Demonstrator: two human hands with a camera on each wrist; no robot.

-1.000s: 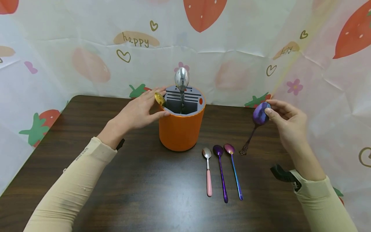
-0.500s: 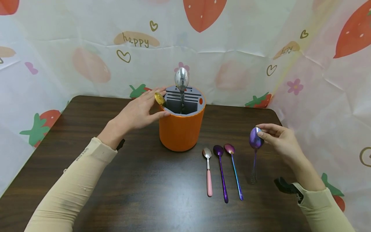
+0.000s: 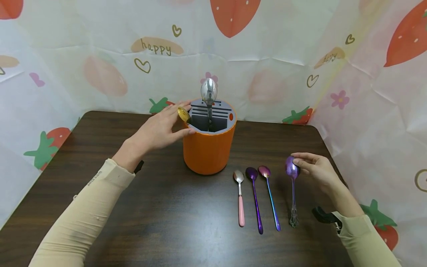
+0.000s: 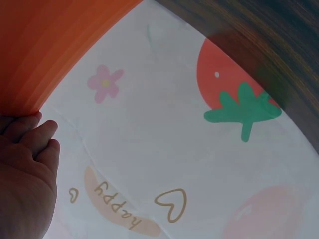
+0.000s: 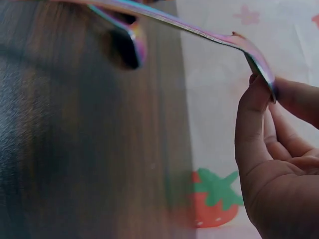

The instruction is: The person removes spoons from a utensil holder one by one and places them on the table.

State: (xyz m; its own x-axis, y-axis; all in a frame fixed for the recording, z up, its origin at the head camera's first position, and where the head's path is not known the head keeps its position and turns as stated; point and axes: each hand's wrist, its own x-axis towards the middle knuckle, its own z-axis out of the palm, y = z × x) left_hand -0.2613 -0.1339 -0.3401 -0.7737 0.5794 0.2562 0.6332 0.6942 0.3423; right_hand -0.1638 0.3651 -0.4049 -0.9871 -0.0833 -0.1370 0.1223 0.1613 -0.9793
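Observation:
At the right of the head view my right hand (image 3: 317, 172) pinches a shiny purple spoon (image 3: 293, 185) by its bowl between thumb and fingers. The spoon's ornate handle hangs toward the table's front, close over the wood. In the right wrist view the fingertips grip the edge of the spoon's bowl (image 5: 261, 67). My left hand (image 3: 156, 128) rests with spread, fairly straight fingers on the left rim of an orange utensil holder (image 3: 208, 154) with a grey slotted top. A silver spoon (image 3: 209, 91) stands bowl-up in the holder, and a gold spoon (image 3: 184, 114) leans beside the left hand.
Left of the held spoon lie a pink-handled spoon (image 3: 240, 207), a dark purple spoon (image 3: 256, 204) and a rainbow-coloured spoon (image 3: 271, 202), side by side. The dark wooden table (image 3: 150, 222) is backed by a strawberry-patterned cloth (image 3: 267, 44).
My right hand has come down and nearer with the purple spoon, whose handle swung to point toward the front, beside the row of spoons. The left hand has stayed on the holder.

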